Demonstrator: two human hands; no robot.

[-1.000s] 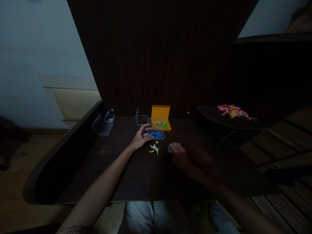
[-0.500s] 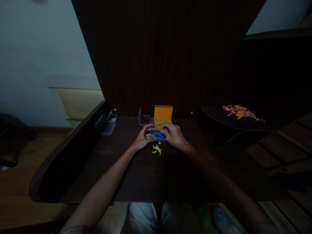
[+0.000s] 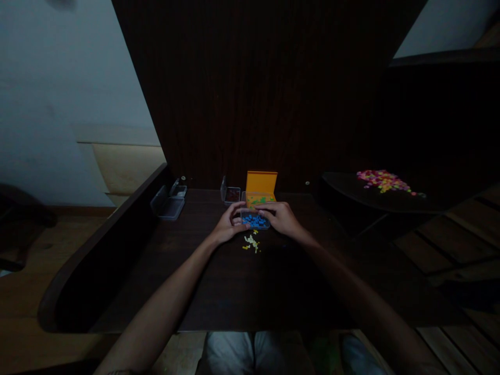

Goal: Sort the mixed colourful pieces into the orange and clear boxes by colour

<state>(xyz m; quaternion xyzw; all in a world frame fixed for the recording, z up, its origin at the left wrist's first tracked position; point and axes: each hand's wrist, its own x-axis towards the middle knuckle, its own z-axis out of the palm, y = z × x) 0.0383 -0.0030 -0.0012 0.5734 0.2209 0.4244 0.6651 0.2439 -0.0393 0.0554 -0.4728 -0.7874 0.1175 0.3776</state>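
A small clear plastic box (image 3: 267, 227) holding several blue pieces (image 3: 252, 221) lies on the dark table between my hands. My left hand (image 3: 228, 224) is wrapped round its left side, with the thumb along the near edge. At the far right corner, my right hand (image 3: 282, 217) has its fingers along the box's far side and the thumb at the rim. Just beyond stands an open yellow box (image 3: 261, 182) with green and yellow pieces in it, partly behind my right fingers. Pale yellow pieces (image 3: 251, 242) lie loose on the table on the near side.
An open clear box with dark reddish pieces (image 3: 233, 195) stands at the back. Further left, open clear boxes (image 3: 172, 208) lie by the raised side panel (image 3: 105, 250). A heap of pink, orange and yellow pieces (image 3: 385, 180) lies on a dark ledge (image 3: 347, 186) at right.
My right hand has moved slightly right and its fingers have straightened, so more of the blue pieces show. The left hand keeps its hold. The view has shifted slightly.
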